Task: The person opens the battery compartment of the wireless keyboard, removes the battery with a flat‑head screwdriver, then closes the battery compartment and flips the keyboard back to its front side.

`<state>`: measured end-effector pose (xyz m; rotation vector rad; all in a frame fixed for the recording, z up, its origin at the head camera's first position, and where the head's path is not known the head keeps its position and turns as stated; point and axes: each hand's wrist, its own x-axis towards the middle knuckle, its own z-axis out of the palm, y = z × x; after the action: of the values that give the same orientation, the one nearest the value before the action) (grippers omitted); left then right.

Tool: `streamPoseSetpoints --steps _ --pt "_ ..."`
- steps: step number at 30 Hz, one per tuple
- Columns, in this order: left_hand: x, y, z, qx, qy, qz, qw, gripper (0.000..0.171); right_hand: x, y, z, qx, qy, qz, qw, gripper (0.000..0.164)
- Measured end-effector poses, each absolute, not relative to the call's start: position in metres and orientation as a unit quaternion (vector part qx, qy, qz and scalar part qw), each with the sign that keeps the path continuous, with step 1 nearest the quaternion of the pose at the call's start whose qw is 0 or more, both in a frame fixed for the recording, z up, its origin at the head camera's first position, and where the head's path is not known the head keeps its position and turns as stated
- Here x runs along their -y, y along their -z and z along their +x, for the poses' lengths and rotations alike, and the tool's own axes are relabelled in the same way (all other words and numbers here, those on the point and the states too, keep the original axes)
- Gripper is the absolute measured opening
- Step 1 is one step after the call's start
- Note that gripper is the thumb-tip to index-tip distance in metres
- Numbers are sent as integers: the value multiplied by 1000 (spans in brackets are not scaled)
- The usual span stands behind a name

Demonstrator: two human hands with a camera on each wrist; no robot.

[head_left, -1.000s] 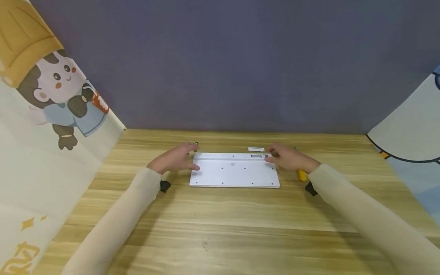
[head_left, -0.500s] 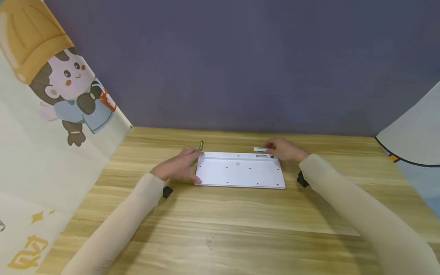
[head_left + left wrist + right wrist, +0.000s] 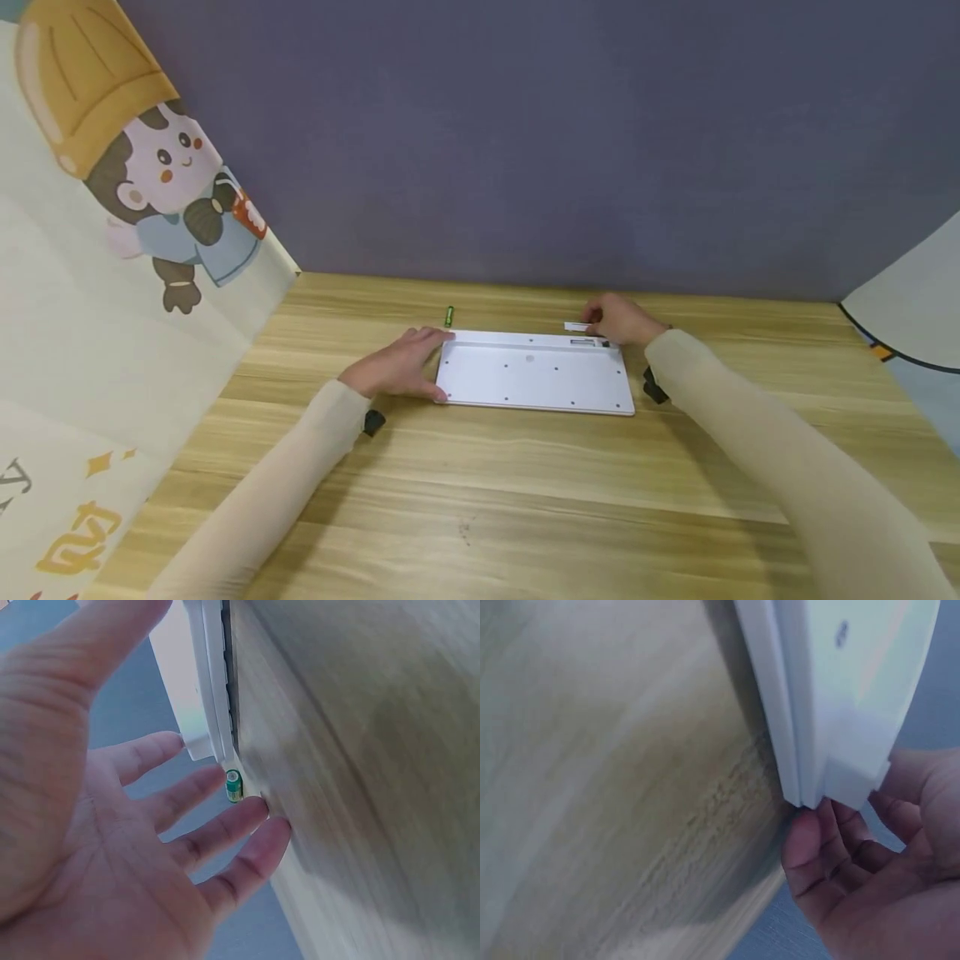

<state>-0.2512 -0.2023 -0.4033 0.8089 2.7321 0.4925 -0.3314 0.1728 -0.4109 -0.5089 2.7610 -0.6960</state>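
Note:
A white keyboard lies underside up on the table, its battery slot uncovered near the back right corner. My left hand spans the keyboard's left end, thumb at the front corner and index finger at the back corner. Its fingers are spread and fairly straight in the left wrist view. Just behind the keyboard lies a slim white battery cover. My right hand pinches the cover's right end, fingers curled; the keyboard hides that contact in the right wrist view. A green battery lies behind the back left corner.
The wooden table meets a dark grey partition at the back. A cartoon-printed panel borders the left side, and a light panel the right. Dark wrist devices sit under both wrists.
My left hand has come down onto the keyboard's left end. The right hand has moved from the battery slot back to the cover. A yellow-handled item is now hidden by the right arm.

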Motion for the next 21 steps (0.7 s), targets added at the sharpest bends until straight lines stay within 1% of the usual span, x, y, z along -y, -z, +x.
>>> streamPoseSetpoints --steps 6,9,14,17,21 --pt "202 404 -250 -937 -177 274 126 102 -170 411 -329 -943 266 -163 116 9" --pt "202 404 -251 -937 -175 274 124 102 -173 409 -328 -942 267 -182 92 4" --pt "203 406 -252 -940 -173 263 130 103 -181 403 -327 -927 287 -231 63 3" --pt "203 406 -252 -942 -170 256 136 104 -187 399 -324 -915 295 -267 68 6" --pt "203 405 -252 -941 -169 258 137 104 -194 395 -319 -903 305 -284 102 12"
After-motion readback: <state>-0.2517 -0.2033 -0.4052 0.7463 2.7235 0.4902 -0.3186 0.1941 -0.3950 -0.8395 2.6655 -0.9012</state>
